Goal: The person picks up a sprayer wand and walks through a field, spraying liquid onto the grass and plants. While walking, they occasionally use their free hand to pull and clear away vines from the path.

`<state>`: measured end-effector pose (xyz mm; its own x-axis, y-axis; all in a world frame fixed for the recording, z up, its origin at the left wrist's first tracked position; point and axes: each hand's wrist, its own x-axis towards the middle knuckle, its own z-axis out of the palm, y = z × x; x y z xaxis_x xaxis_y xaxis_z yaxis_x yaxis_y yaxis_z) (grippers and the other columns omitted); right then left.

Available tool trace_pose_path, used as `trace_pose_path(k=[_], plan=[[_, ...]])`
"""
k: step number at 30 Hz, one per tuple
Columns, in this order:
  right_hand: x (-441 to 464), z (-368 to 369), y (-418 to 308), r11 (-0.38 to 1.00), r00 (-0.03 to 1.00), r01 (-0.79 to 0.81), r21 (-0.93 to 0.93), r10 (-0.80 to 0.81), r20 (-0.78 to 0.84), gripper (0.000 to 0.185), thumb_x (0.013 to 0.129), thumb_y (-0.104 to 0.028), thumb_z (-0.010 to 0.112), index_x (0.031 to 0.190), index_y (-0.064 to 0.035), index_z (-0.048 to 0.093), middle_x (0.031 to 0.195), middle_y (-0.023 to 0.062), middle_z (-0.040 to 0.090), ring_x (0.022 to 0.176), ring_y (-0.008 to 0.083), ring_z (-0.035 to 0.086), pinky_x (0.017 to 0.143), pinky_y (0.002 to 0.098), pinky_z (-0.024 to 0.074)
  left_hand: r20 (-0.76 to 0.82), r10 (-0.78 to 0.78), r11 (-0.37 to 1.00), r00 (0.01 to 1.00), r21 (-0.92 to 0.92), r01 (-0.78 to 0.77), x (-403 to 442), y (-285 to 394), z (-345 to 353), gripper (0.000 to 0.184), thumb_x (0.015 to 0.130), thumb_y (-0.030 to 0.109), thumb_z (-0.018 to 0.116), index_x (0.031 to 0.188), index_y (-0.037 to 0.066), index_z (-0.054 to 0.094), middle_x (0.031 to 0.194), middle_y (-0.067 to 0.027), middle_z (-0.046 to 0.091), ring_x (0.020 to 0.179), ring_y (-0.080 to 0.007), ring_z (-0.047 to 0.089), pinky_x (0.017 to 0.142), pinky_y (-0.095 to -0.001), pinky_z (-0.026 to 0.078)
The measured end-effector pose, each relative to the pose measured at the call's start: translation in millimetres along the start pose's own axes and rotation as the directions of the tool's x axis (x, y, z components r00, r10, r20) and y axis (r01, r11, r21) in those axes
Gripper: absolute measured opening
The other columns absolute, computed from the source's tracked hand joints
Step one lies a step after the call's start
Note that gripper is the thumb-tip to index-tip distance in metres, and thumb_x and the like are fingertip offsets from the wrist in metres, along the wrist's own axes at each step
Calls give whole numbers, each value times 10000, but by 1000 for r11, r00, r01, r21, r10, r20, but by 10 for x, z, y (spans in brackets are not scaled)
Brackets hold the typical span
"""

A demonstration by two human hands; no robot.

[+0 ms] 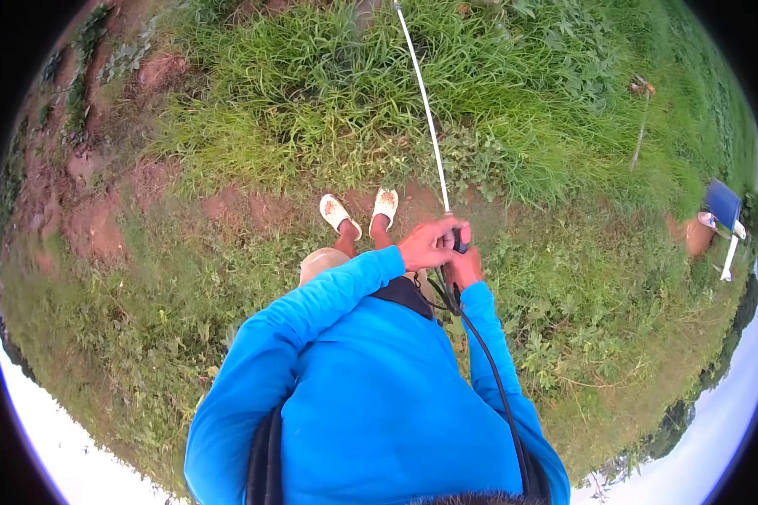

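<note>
A long thin white wand [427, 109] reaches from the hands up over the grass, with a black handle [461, 241] at its near end. My left hand [426, 244] is closed on this handle from the left side, its fingers bent over the upper part. Just below and to the right, my right hand [465, 268] wraps round the handle's lower part; some of its fingers are hidden. A black hose [499, 374] runs from beneath the hands down along my right arm. Both hands are very close together in front of my waist.
My feet in pale clogs [333, 211] stand on a strip of bare soil. Tall green grass [312, 101] grows in front, low weeds around. Reddish soil [97, 223] lies at left. A blue object [723, 204] with white parts is at the far right.
</note>
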<state>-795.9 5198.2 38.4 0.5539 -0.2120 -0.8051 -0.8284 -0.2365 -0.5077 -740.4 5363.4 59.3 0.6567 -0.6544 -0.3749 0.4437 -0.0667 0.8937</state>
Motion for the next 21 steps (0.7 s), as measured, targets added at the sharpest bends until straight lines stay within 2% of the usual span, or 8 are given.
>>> trace_pose_path(k=[3, 6, 8, 10, 12, 14, 16, 21], plan=[[-51, 18, -63, 956, 988, -150, -251, 136, -71, 459, 704, -340, 683, 887, 77, 625, 699, 143, 633, 637, 248, 629, 578, 372, 490, -25, 92, 969, 995, -228, -96, -13, -32, 17, 393, 770, 141, 571, 1136, 15, 506, 777, -41, 543, 779, -159, 544, 732, -308, 430], [-155, -102, 21, 966, 978, -202, -164, 209, 28, 457, 702, -377, 696, 817, 58, 617, 676, 141, 627, 593, 247, 614, 545, 375, 480, 78, 110, 991, 991, -90, -103, -53, 42, -15, 380, 786, 158, 557, 1139, 21, 521, 790, -41, 554, 801, -138, 547, 740, -308, 431], [-315, -194, 21, 945, 979, -199, -260, 201, -17, 446, 703, -387, 705, 783, 39, 601, 640, 143, 609, 591, 260, 601, 580, 400, 477, 88, 106, 992, 991, -83, -98, -38, 5, -114, 353, 802, 160, 542, 1127, 21, 533, 807, -41, 564, 803, -115, 547, 724, -293, 439], [-388, -311, 359, 876, 986, -44, -480, -38, -160, 409, 713, -366, 702, 812, 21, 611, 671, 146, 615, 639, 269, 606, 632, 425, 469, -2, -23, 998, 1000, -63, 23, 36, -31, -373, 331, 822, 152, 523, 1127, 24, 543, 816, -45, 568, 784, -111, 551, 699, -285, 453], [-639, -447, 331, 835, 989, -109, -539, 39, -140, 429, 708, -382, 716, 871, 4, 624, 752, 168, 634, 722, 321, 618, 691, 448, 466, -337, 58, 983, 940, -143, -112, 169, -281, -870, 250, 841, 185, 505, 1038, 53, 584, 767, -31, 593, 699, -107, 548, 652, -277, 449], [-747, -657, 782, 812, 991, 2, -583, -79, -107, 449, 710, -401, 726, 905, -9, 629, 775, 196, 637, 751, 364, 618, 697, 454, 468, -576, -3, 995, 817, -79, -52, 198, -249, -1537, 280, 870, 289, 512, 974, 37, 574, 759, -39, 594, 684, -103, 541, 608, -269, 449], [-965, -781, 1057, 747, 965, 57, -662, -210, -154, 348, 707, -309, 703, 902, -26, 643, 765, 168, 636, 730, 351, 612, 719, 413, 487, -658, -136, 988, 740, -144, 54, 169, -162, -2114, 394, 877, 410, 487, 963, 35, 573, 746, -41, 587, 639, -108, 524, 552, -261, 427], [-1272, -981, 1152, 688, 976, 49, -724, -188, -113, 352, 719, -297, 694, 953, -44, 627, 793, 171, 639, 764, 338, 627, 725, 429, 491, -568, -471, 878, 675, -372, 300, 94, -40, -2692, 551, 845, 561, 484, 1063, 56, 508, 771, -54, 560, 542, -102, 477, 483, -227, 386]])
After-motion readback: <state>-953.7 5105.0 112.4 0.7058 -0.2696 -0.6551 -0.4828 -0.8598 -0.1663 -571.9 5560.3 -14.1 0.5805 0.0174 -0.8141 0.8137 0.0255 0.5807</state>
